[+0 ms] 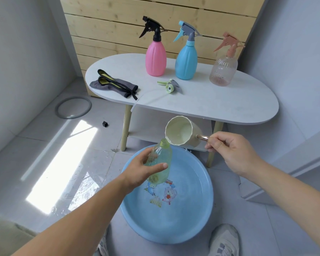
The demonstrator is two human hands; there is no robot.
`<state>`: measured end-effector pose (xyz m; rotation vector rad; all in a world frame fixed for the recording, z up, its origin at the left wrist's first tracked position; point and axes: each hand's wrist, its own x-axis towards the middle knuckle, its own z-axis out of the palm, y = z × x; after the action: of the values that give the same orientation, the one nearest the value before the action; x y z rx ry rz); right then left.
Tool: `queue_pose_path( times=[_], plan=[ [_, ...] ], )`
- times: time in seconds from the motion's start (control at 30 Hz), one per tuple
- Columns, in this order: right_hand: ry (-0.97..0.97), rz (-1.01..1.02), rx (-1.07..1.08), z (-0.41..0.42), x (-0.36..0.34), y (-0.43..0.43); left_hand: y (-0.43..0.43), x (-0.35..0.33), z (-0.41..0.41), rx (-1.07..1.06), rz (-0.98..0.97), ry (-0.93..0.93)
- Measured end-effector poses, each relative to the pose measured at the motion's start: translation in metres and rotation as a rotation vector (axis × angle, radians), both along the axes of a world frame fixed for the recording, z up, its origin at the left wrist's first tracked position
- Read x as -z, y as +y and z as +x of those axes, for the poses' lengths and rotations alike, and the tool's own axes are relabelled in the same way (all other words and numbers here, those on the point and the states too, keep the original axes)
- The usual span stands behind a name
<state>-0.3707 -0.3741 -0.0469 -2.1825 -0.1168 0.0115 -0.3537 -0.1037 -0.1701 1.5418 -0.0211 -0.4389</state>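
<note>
Above the blue basin (183, 218) the left hand (142, 170) grips the green bottle (160, 163), tilted with its open neck up and away, just beside the lower lip of the cup (181, 131), which the right hand (233, 150) pinches by its handle and tips toward the bottle

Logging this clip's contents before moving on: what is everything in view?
pink spray bottle: 1, pink, table
blue spray bottle: 1, blue, table
clear spray bottle: 1, pinkish, table
spray head: 1, green, table
gloves: 2, grey, table
table: 1, white, centre
ring: 1, grey, floor
block: 1, black, floor
basin: 1, blue, floor
open bottle: 1, green, over basin
cup: 1, cream, at bottle's mouth
shoes: 2, pale, bottom edge
left hand: 1, grips open bottle
right hand: 1, holds cup's handle
</note>
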Motion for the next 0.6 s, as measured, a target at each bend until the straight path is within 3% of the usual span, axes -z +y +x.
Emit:
queue_pose_path(
  times=[0.6],
  plan=[
    [-0.084,-0.078,-0.023,0.0011,-0.0024,0.0028,-0.0002,0.0017,-0.0016,0.006,0.005,0.002]
  ],
)
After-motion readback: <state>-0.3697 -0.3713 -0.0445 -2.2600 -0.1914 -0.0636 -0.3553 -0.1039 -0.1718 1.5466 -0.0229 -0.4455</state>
